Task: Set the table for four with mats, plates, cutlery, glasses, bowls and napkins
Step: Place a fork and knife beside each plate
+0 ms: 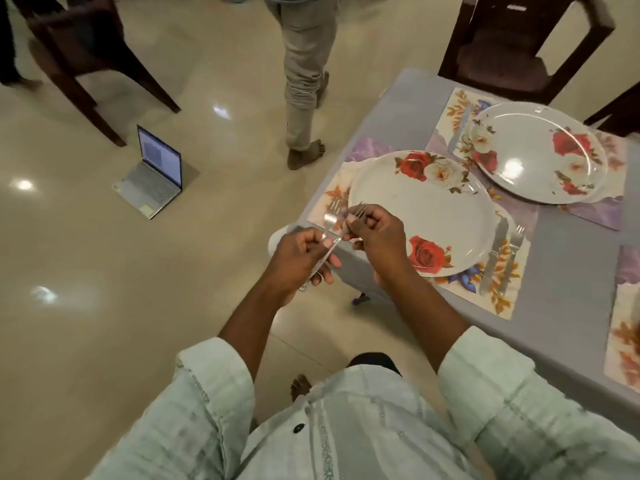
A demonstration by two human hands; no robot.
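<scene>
- My left hand (301,254) is closed around the handles of a bundle of cutlery (332,247).
- My right hand (379,233) pinches 1 fork (356,214) near its tines.
- Just right of my hands lies a rose-patterned plate (433,209) on a floral mat (329,202).
- Beyond the plate, a knife (495,251) and another fork (512,258) lie side by side.

grey table (571,258) bears floral mats (512,299).
</scene>
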